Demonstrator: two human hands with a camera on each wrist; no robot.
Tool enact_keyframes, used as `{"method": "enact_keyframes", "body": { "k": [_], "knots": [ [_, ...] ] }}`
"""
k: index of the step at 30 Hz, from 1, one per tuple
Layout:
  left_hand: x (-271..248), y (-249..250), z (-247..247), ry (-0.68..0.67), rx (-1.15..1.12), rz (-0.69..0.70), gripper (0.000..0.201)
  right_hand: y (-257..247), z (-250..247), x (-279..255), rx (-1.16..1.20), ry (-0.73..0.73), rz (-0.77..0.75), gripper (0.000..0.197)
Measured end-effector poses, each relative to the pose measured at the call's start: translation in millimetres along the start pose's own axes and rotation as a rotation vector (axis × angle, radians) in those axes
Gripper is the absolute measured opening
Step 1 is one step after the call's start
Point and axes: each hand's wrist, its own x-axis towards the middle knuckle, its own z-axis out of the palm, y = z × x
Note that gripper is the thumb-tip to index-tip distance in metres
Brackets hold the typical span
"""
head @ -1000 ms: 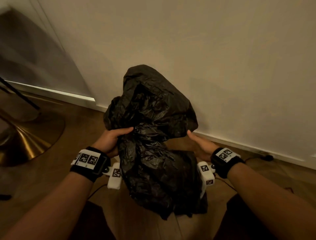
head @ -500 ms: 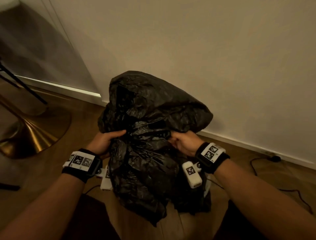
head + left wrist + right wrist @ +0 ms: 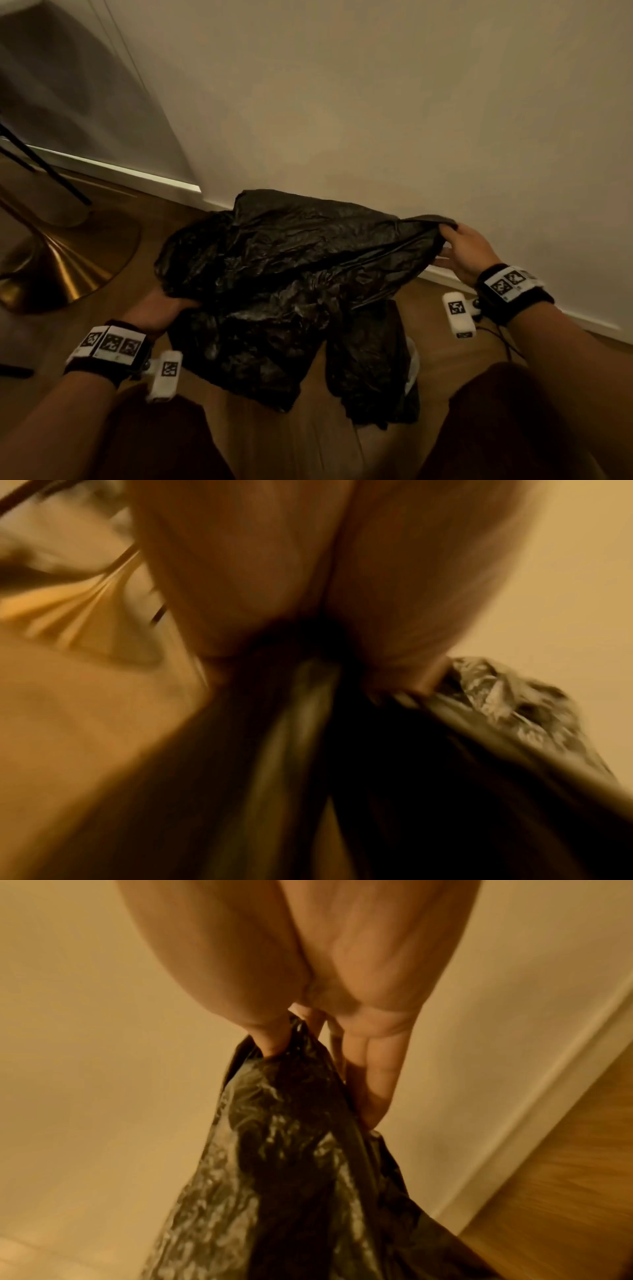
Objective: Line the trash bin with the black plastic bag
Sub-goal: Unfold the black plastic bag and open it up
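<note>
Hands: left hand [image 3: 161, 308] grasps the black plastic bag [image 3: 291, 274], fingers buried in folds; right hand [image 3: 462, 246] pinches its edge, drawn taut above the floor. Judgement: locate the mouth, spread wide. Bin largely hidden beneath.

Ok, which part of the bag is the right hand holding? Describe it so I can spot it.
Start at the pale wall and drop to its baseboard on the right. There the right hand pinches one edge of the black plastic bag. That edge is pulled taut into a point, unlike the crumpled bulk by the left hand.
</note>
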Motion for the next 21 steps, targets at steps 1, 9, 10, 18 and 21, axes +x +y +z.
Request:
{"method": "enact_keyframes", "body": {
  "k": [1,9,10,18,21],
  "knots": [
    [3,-5,-8,-0.034,0.071,-0.035,0.099,-6,-1,-2,0.013,-0.008,-0.037,0.033],
    [-5,88,3,0.202,0.447,0.341,0.091,-81,23,-49,-0.623,-0.398,-0.514,0.013],
    [-7,105,23,0.168,0.455,0.446,0.089,-91,37,-58,-0.647,-0.467,-0.568,0.015],
    [-10,137,148,-0.398,0.264,0.519,0.048,-101,91,-96,-0.363,-0.725,-0.465,0.036],
    [-7,124,143,-0.247,0.037,0.371,0.032,-67,69,-84,-0.68,-0.526,-0.234,0.096]
  ]
}}
